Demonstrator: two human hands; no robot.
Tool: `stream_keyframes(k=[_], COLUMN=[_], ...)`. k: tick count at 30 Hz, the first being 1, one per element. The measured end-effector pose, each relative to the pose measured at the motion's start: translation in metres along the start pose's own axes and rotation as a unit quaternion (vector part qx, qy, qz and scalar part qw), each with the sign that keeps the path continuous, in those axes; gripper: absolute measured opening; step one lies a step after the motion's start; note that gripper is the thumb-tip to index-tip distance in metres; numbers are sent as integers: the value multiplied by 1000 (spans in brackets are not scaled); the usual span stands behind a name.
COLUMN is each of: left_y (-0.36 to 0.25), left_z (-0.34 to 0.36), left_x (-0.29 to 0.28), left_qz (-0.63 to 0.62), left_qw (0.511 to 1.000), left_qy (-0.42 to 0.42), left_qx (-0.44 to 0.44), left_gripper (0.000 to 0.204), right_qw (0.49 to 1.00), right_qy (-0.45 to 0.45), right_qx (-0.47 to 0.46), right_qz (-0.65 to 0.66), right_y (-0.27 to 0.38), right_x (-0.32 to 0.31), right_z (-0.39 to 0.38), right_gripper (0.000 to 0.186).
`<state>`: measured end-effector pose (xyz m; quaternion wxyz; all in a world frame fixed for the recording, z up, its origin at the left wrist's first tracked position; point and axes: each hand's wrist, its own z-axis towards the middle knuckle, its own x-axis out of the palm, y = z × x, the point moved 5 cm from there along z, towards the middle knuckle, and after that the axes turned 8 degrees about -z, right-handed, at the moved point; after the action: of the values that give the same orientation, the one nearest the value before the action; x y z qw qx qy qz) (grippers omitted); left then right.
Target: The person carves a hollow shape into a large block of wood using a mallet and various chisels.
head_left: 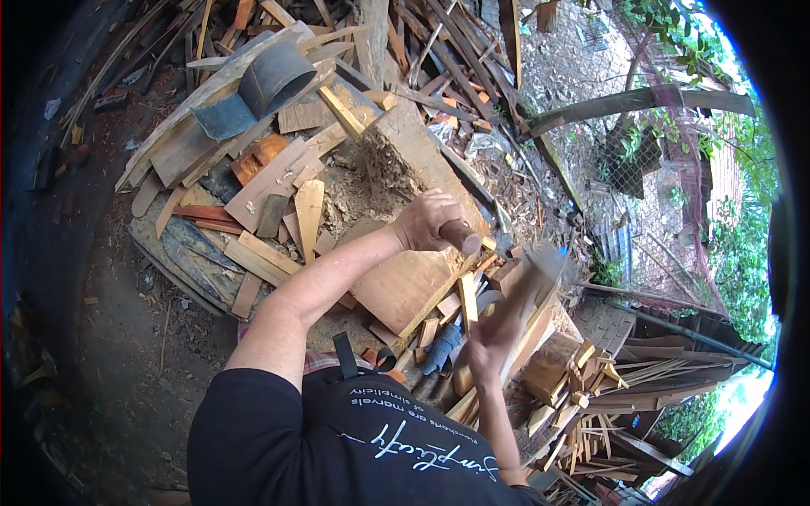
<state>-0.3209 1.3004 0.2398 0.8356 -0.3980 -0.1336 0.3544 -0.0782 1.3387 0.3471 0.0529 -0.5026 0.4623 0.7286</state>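
Observation:
My left hand (429, 221) is closed around a chisel with a round wooden handle (461, 238). Its handle end points toward my right, and the blade (402, 195) reaches the chipped hollow of a thick wooden block (424, 150). Shavings (337, 202) lie heaped beside that hollow. My right hand (487, 352), smeared by motion, grips the handle of a hammer (525, 291). The hammer's blurred head (548, 263) is raised to the right of the chisel, apart from it. A broad flat board (405, 291) lies below my left forearm.
Wood offcuts (270, 181) cover the bench on the left, with a curved dark sheet (274, 80) behind them. A blue cloth-like bundle (442, 349) lies near my body. Stacked wood pieces (557, 371) stand at the right, and scrap lumber (447, 51) is piled at the back.

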Motion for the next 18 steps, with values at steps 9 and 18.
stream_keyframes(k=[9, 18], left_y=[-32, -33], left_z=[-6, 18], left_x=[-24, -25], left_qz=[36, -6], left_qw=[994, 996], left_qy=[-80, -84], left_qx=[-72, 36], left_gripper=[20, 29], right_qw=[988, 991], right_qy=[32, 72], right_qx=[153, 114], right_qz=[2, -6], right_y=[-22, 5], right_x=[-15, -9], right_z=[-16, -25], right_gripper=[61, 68])
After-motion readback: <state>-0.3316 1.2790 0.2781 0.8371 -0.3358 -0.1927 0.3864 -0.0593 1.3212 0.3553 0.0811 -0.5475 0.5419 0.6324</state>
